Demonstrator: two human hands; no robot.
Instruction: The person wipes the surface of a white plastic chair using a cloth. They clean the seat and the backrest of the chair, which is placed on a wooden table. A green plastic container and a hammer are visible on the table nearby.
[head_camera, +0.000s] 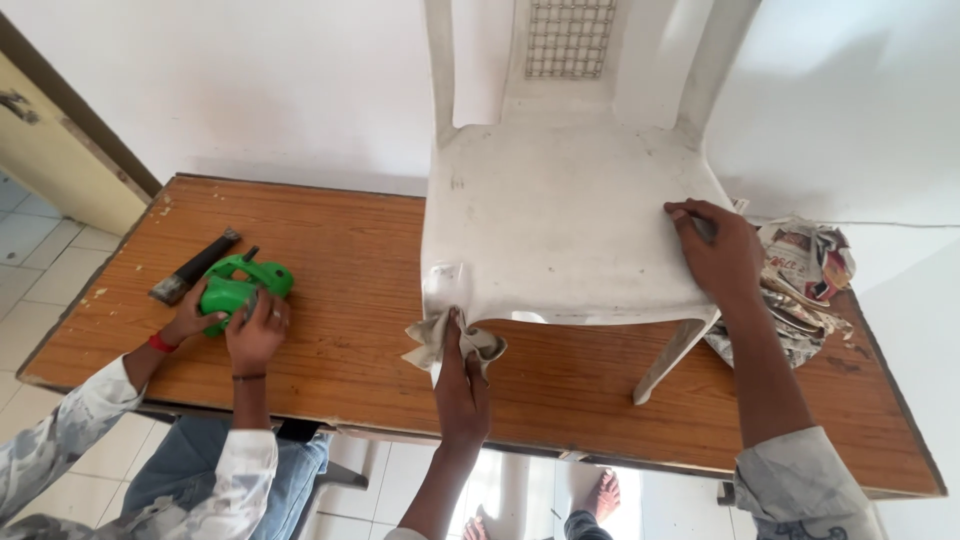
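Two hands: left hand (462, 372) pinches rag (445, 343), right hand (718, 250) spread on chair (560, 220), its top cropped

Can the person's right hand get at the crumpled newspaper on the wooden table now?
Probably yes: the right hand rests on the white plastic chair seat edge, with the crumpled newspaper just beside it and nothing between.

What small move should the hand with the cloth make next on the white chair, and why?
Probably a short wipe along the chair's front edge toward the right. The left hand presses a grey cloth on the front left corner of the white plastic chair, the right hand steadies the seat's right edge, and the seat shows dirty marks.
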